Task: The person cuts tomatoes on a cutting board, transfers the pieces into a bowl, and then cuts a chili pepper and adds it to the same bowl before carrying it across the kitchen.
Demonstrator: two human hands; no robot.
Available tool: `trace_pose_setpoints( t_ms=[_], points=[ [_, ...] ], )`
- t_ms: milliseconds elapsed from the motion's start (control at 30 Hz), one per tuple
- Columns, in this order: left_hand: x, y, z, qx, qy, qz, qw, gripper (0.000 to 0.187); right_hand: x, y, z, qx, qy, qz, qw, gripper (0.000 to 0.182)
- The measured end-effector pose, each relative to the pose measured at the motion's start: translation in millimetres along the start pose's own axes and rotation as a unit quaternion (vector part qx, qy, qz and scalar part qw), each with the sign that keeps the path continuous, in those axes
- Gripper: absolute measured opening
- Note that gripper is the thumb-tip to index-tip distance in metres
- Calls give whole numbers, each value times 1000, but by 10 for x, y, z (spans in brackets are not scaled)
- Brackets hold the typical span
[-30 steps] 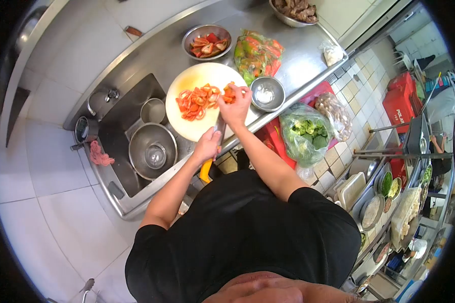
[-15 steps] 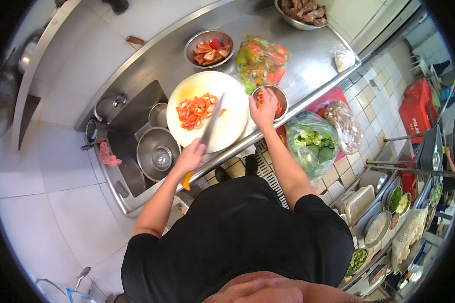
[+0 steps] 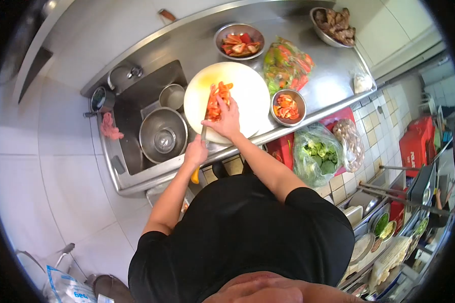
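My left hand (image 3: 196, 152) is closed round the knife (image 3: 195, 175), whose yellow handle end sticks out below the fist. The blade points up over the round white cutting board (image 3: 253, 96), along the left side of the cut red pepper pieces (image 3: 221, 91). My right hand (image 3: 225, 120) is curled over these pieces, its thumb near the blade, gripping some against it. Right of the board, a small metal bowl (image 3: 288, 108) holds more cut pieces. Behind the board stands a metal bowl of larger red pieces (image 3: 239, 41).
A bag of peppers (image 3: 287, 65) lies on the steel counter. A sink (image 3: 131, 108) with metal bowls (image 3: 163, 135) is at left. Bagged greens (image 3: 317, 155) stand below the counter's front edge. A bowl of brown food (image 3: 333, 26) is at the back right.
My right hand has left the small bowl and moved left onto the pieces on the board. The knife has swung left beside them, and the pieces are gathered closer together. The view has shifted.
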State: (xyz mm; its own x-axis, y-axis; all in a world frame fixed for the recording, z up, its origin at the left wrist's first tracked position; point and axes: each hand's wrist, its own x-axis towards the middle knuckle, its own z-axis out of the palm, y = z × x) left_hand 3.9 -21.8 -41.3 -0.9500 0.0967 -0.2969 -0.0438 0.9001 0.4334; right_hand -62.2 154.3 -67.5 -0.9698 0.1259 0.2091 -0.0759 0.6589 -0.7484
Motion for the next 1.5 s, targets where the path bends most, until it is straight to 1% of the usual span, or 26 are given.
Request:
trace_pose_setpoints(
  t_ms=[33, 67, 100, 133, 233, 267, 300, 333, 433, 533, 633, 733, 867, 967, 1067, 1100, 1167, 1200, 1267, 1300, 1333, 1367, 1400, 1433, 1467, 1500],
  points=[
    [-47, -137, -9, -6, 1, -7, 1000, 31, -57, -51, 4, -7, 31, 5, 999, 109],
    [-71, -305, -72, -132, -67, -56, 987, 29, -68, -86, 22, -9, 26, 2, 1000, 109],
    [-83, -409, -141, -254, -134, -99, 953, 28, -65, -108, 43, -24, 54, -1, 998, 108],
    [-94, -472, -171, -255, -136, -98, 952, 28, -60, -126, 61, -39, 83, -2, 996, 106],
    [-130, -542, -157, -468, -224, -160, 840, 23, -20, -204, 224, -78, 101, 27, 991, 96],
    [-99, -479, -83, -467, -228, -158, 840, 23, -7, -214, 268, -100, 110, 48, 988, 93],
    [-63, -339, -32, -457, -228, -144, 848, 24, -2, -221, 287, -80, 126, 58, 987, 78],
    [-34, -231, 28, -447, -228, -130, 855, 24, 7, -198, 309, -82, 127, 60, 987, 78],
    [35, -6, 173, -421, -225, -99, 873, 24, 33, -151, 296, -28, 172, 111, 979, 57],
    [-29, 99, 206, -384, -224, -73, 893, 24, 32, -116, 266, 28, 221, 125, 967, 51],
    [-88, 175, 171, -394, -228, -54, 889, 23, -12, -119, 167, 67, 251, 135, 956, 45],
    [-112, 362, 127, -399, -228, -49, 887, 22, 19, -106, -30, 88, 291, 143, 942, 43],
    [-37, 725, 86, -380, -271, 11, 884, 21, 50, 86, -482, 80, 350, 165, 918, 41],
    [114, 1069, 207, -356, -313, 47, 879, 21, 75, 411, -824, 3, 411, 174, 895, 40],
    [213, 1473, 220, -325, -344, 66, 879, 22, 144, 828, -1124, -14, 428, 229, 874, 40],
    [251, 1580, 234, -322, -363, 43, 873, 24, 188, 1010, -1218, -12, 429, 228, 874, 40],
    [322, 1712, 234, -302, -403, 9, 864, 33, 263, 1328, -1383, 28, 353, 322, 878, 52],
    [302, 1713, 176, -298, -402, 4, 866, 33, 283, 1390, -1429, 32, 350, 326, 877, 52],
    [262, 1614, -11, -282, -432, -14, 857, 32, 328, 1456, -1474, -39, 300, 352, 886, 64],
    [250, 1433, -79, -273, -425, 4, 863, 30, 312, 1543, -1430, -85, 286, 325, 897, 70],
    [222, 1253, -240, -279, -421, 6, 863, 29, 283, 1528, -1386, -136, 303, 277, 902, 64],
    [190, 1077, -407, -285, -417, 9, 863, 27, 252, 1454, -1343, -183, 311, 247, 899, 68],
    [143, 880, -492, -303, -353, 12, 885, 26, 201, 1347, -1330, -230, 319, 215, 894, 72],
    [141, 674, -568, -319, -287, 17, 903, 25, 118, 1270, -1315, -154, 268, 159, 938, 81],
    [288, 321, -542, -201, -205, 87, 954, 24, -1, 1196, -1274, -77, 212, 99, 969, 91],
    [398, 95, -552, -65, -69, 145, 985, 22, -121, 1094, -1120, -69, 129, 69, 987, 104]
  ],
)
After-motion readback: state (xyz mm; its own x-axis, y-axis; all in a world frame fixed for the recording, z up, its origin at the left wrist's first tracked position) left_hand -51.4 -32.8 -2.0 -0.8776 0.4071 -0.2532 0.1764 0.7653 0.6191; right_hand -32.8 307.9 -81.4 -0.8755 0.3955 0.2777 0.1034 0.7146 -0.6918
